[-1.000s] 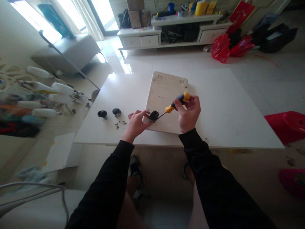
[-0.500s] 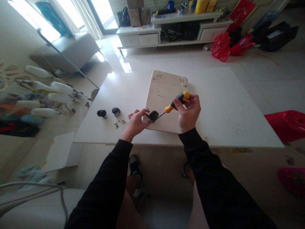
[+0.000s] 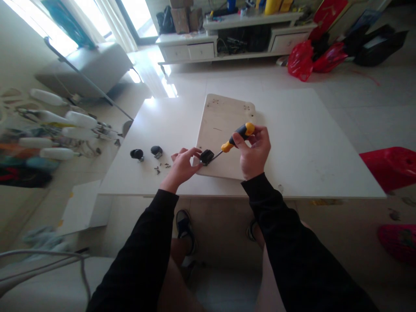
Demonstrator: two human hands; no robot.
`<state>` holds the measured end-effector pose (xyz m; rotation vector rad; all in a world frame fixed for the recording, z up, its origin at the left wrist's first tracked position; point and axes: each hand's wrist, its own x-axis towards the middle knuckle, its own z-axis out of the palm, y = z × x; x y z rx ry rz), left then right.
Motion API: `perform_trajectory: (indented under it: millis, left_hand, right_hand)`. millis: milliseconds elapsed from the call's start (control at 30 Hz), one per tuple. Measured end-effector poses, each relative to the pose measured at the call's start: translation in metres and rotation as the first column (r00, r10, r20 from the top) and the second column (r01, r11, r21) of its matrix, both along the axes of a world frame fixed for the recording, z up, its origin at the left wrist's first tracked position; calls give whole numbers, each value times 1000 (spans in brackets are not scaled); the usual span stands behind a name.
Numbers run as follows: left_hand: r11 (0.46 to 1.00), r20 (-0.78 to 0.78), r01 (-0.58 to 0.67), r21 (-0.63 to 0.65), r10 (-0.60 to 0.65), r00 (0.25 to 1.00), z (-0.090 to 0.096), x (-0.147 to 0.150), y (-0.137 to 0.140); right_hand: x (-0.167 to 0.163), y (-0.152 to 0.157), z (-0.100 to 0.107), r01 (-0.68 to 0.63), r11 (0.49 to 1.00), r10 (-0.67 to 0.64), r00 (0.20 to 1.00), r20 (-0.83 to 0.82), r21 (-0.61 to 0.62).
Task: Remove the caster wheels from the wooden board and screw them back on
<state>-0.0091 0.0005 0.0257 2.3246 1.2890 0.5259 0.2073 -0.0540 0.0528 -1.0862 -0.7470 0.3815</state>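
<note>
My right hand (image 3: 256,151) is closed around the yellow and black handle of a screwdriver (image 3: 238,136). The shaft slants down to the left, its tip at the base of a black caster wheel (image 3: 207,156). With thumb and fingers, my left hand (image 3: 184,167) grips that caster at the near left corner of a beige board (image 3: 224,125). Groups of screw holes show at the board's far corners. Two more casters, one upright (image 3: 156,151) and one on its side (image 3: 137,154), stand on the table to the left, with several small screws (image 3: 157,170) in front of them.
The board lies on a white table (image 3: 312,143), whose near edge runs just before my legs. A red stool-like object (image 3: 390,167) is beyond the right edge. White rods on a frame (image 3: 81,119) stand to the left. A low cabinet (image 3: 186,52) lines the far wall.
The view has shifted slightly, moving everything a little left and up. Both hands keep their holds, and the screwdriver stays at the caster's base.
</note>
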Motion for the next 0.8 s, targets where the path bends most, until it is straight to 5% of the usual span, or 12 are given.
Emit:
perform_trajectory:
  millis: [800]
  left_hand:
    - [999,-8,-3,-38,2,1000,5,0,-2]
  right_hand:
    - [-2,0,-3,-28,999,28,1000,12,29]
